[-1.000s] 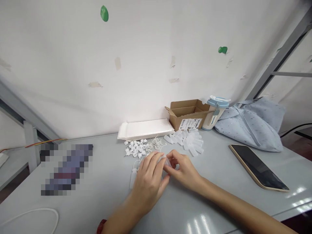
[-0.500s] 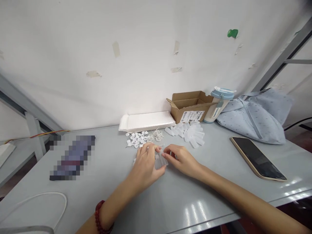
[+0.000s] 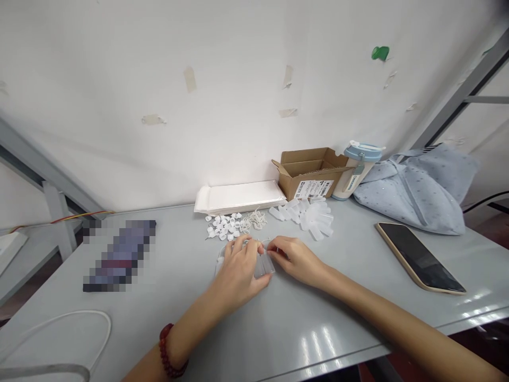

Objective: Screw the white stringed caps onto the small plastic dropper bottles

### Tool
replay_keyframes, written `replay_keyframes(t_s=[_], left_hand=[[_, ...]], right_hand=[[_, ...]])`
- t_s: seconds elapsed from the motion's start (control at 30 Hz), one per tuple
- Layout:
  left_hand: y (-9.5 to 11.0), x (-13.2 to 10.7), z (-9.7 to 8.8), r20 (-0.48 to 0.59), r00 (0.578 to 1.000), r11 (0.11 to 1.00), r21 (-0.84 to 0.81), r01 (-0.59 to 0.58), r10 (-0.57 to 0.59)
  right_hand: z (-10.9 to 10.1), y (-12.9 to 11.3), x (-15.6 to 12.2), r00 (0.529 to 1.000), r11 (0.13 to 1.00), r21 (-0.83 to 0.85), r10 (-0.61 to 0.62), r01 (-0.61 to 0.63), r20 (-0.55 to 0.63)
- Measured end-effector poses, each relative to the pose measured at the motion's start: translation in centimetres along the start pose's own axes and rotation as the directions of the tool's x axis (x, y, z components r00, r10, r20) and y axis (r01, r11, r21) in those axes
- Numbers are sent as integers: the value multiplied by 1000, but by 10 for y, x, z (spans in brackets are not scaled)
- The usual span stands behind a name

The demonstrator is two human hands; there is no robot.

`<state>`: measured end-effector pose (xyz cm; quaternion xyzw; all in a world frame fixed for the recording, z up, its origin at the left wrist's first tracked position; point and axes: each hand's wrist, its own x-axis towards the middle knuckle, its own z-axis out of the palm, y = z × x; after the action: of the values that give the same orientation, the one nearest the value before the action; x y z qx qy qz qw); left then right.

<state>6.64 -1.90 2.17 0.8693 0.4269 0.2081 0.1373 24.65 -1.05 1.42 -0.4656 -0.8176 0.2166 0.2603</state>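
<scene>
Left hand [image 3: 239,268]: I see it arched, part-curled, over clear plastic pieces [image 3: 262,269], thumb at their near edge, holding them on the grey table [image 3: 298,323]. Right hand [image 3: 298,261]: thumb and forefinger almost meet at the pieces' 1 o'clock corner; I cannot tell whether they grip anything. From the hands, white caps [image 3: 225,229] lie at 10 o'clock, cords [image 3: 259,218] just short of 12, phone [image 3: 419,257] at 3.

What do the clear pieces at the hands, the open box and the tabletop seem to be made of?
Clear pieces: probably smooth plastic, being see-through with slight sheen.
Open box: matte brown cardboard, judging by its folded flaps.
Tabletop: hard, glossy grey, with bright reflections; painted metal or laminate, I cannot tell.
</scene>
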Motion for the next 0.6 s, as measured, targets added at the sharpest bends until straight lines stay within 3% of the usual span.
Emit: replay_keyframes(t_s=[0.17,0.37,0.6], left_hand=[[-9,1,-14,-1,1000,999,33,20,-20],[-38,-13,-38,-8,997,997,-9,71,-71],[-58,-44,-24,-23,993,993,-21,116,-116]], right_hand=[[-10,-3,1,999,1000,14,10,-11,52],[-24,-3,-3,991,998,61,-25,18,130],[-3,-1,-4,980,993,76,-100,88,171]])
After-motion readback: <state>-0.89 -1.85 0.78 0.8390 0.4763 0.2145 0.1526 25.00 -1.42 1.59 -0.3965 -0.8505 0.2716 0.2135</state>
